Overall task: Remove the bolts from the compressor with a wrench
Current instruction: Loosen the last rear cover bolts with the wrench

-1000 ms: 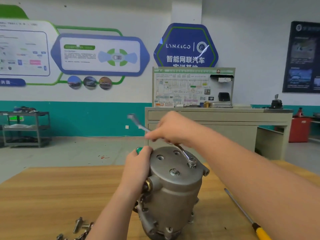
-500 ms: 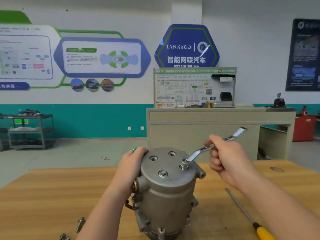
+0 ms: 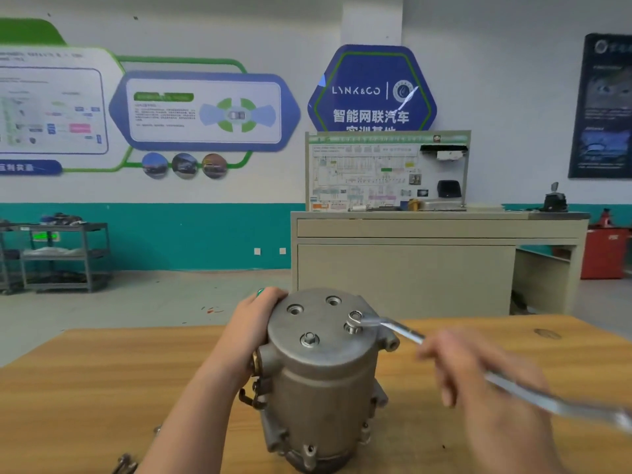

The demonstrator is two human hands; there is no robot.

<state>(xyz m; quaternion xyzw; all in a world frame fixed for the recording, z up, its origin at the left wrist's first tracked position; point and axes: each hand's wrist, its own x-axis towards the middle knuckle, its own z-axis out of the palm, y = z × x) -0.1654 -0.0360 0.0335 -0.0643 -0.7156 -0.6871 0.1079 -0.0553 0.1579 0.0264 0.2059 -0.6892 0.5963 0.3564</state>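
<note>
The compressor (image 3: pixel 325 378) stood upright on the wooden workbench (image 3: pixel 85 388), its round end cover tilted toward the camera. The left hand (image 3: pixel 254 331) gripped the cover's left rim, fingers curled over the edge, steadying the body. The ring end of the wrench (image 3: pixel 393 326) sat over the bolt (image 3: pixel 354 325) at the cover's right edge, and the shaft ran from there down and to the right, its long axis pointing away from the compressor toward the near right corner. The right hand (image 3: pixel 478 378) was wrapped around the middle of that shaft, though motion blur left the exact finger placement unclear. A 2nd bolt (image 3: pixel 309 338) remained at the near side of the cover, while 2 far holes looked empty. The right hand was the nearer one to the bolt being worked, so the next turn probably depended on swinging the handle around it.
</note>
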